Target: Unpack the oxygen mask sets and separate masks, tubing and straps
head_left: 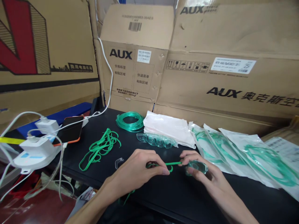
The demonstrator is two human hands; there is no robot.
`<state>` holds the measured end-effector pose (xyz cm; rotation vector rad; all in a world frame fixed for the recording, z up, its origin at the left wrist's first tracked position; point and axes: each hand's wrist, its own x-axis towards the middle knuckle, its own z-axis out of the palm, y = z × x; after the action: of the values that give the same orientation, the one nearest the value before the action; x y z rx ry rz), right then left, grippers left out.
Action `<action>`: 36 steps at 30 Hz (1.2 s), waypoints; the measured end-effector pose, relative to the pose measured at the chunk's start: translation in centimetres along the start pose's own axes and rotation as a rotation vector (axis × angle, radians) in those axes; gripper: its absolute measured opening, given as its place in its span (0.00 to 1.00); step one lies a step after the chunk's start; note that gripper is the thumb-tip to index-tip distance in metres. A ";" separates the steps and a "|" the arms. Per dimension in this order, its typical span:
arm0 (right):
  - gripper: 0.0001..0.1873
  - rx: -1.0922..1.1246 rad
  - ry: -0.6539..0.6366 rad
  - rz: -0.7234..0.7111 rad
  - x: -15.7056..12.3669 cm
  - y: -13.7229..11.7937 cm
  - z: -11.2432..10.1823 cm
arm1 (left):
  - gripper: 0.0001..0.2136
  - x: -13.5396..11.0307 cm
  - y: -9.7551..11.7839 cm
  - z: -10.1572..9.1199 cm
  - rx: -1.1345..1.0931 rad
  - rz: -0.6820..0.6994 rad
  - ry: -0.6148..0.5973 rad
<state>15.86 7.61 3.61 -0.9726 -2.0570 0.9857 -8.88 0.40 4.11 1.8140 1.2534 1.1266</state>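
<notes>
My right hand (210, 177) grips a clear green-tinted oxygen mask (201, 167), its fingers curled round the small shell. From the mask a flat green elastic strap (174, 163) runs leftward, stretched fairly straight. The strap is pinched between the thumb and fingers of my left hand (142, 165), and a short loop of it hangs below. Another bit of green strap (129, 196) dangles under my left wrist. Left of that hand, a heap of green straps (99, 150) lies on the black table (163, 196). Small wire-like clear pieces (118, 161) lie beside my left wrist.
Behind my hands lie a row of clear masks (155, 140), a white stack of pouches (167, 124) and a coil of green tubing (130, 122). Packed pouches (257, 165) fill the right. A phone (70, 130) and a power strip (35, 160) with cables stand left. Cardboard boxes (187, 84) wall the back.
</notes>
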 end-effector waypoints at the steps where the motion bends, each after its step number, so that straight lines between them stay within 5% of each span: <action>1: 0.13 -0.015 0.029 0.002 0.0 0.3 -0.4 | 0.04 0.0 0.1 -0.3 0.005 -0.004 0.013; 6: 0.17 -0.065 0.124 0.043 -0.2 1.2 -2.1 | 0.04 -0.2 0.4 -0.7 0.006 0.003 0.096; 12: 0.17 -0.086 0.064 0.046 -0.2 0.2 -1.6 | 0.03 -0.3 1.5 -0.8 0.013 0.115 0.239; 20: 0.16 -0.083 0.022 -0.014 -0.3 -1.6 -1.2 | 0.12 -1.2 1.5 -9.7 0.391 0.029 0.534; 26: 0.12 -0.168 -0.105 -0.029 -0.5 -1.7 -0.2 | 0.16 -3.5 -4.8 -12.6 0.780 -0.273 0.311; 29: 0.09 -0.226 -0.160 -0.039 -0.7 -2.0 0.9 | 0.15 -4.5 -6.9 -13.1 0.900 -0.311 0.308; 32: 0.10 -0.264 -0.186 -0.034 -0.8 -2.2 2.0 | 0.17 -4.8 -6.7 -13.2 0.956 -0.289 0.372; 36: 0.10 -0.302 -0.170 -0.022 -0.7 -1.9 2.8 | 0.17 -3.8 -3.3 -11.1 0.859 -0.225 0.399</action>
<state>13.35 5.16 3.62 -1.0443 -2.4031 0.7827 -20.85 -1.63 4.87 1.9780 2.3830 0.9041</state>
